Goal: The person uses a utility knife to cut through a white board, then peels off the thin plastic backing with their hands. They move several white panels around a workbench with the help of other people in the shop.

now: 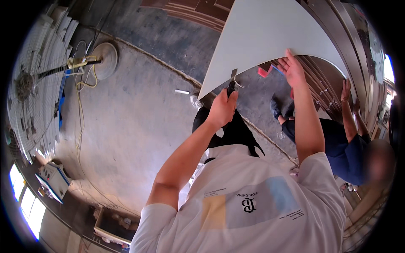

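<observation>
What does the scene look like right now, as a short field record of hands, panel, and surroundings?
left hand: grips a dark-handled blade tool against the panel's lower edge
right hand: open, fingers on the same edge
panel: large, pale grey, raised
co-worker: crouched at right, hand on the door frame
floor: concrete, standing fan, yellow cable

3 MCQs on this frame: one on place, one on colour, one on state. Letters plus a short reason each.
1. Where is the standing fan?
A. person's left
B. person's right
C. on the panel

2. What colour is the big panel?
A. red
B. pale grey-white
C. black

3. What is the right hand doing?
A. clenched in a fist
B. hanging free
C. open, fingers on the panel's edge

Answers:
1 A, it sits at the picture's left rim.
2 B, its face is pale.
3 C, while the left hand grips a dark-handled tool.
</observation>
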Tool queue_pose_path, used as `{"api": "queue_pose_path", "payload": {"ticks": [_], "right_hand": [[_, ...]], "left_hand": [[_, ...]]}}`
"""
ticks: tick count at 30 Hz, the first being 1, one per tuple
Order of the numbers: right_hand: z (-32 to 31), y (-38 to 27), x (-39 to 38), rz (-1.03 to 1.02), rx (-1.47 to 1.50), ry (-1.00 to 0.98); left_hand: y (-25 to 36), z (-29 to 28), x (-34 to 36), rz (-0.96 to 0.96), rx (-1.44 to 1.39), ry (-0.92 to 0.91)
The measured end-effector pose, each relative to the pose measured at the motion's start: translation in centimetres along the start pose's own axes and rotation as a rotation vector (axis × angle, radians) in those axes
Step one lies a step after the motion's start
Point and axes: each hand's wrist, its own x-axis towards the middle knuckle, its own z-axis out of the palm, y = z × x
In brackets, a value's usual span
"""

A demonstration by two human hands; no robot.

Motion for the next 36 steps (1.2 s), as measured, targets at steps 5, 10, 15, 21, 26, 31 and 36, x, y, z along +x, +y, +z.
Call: {"api": "queue_pose_path", "payload": {"ticks": [5,10,15,21,26,31,36], "right_hand": [[0.3,0.2,-0.3,-0.021,0.003,-0.027],[-0.2,-0.1,-0.2,-0.005,-0.074,-0.070],[-0.2,0.1,-0.2,0.007,-0.088,-0.091],[-0.8,0.1,0.4,0.027,-0.108,-0.117],[-3.3,-1.2,1.1,-0.014,-0.233,-0.181],[-9.9,-9.1,2.0,-0.635,-1.120,0.149],[-15.7,-17.3,10.3,-0.633,-1.339,0.180]], "left_hand": [[0.9,2.6,2.8,-0.007,0.045,-0.019],[2.4,5.5,5.2,0.009,0.064,-0.024],[3.3,7.7,7.2,0.027,0.050,-0.012],[4.7,10.3,8.8,-0.006,-0.016,-0.047],[5.0,11.8,9.7,-0.034,-0.015,-0.015],[4.3,10.7,8.7,-0.061,-0.085,0.048],[3.4,9.8,7.9,-0.046,-0.086,0.089]]}}
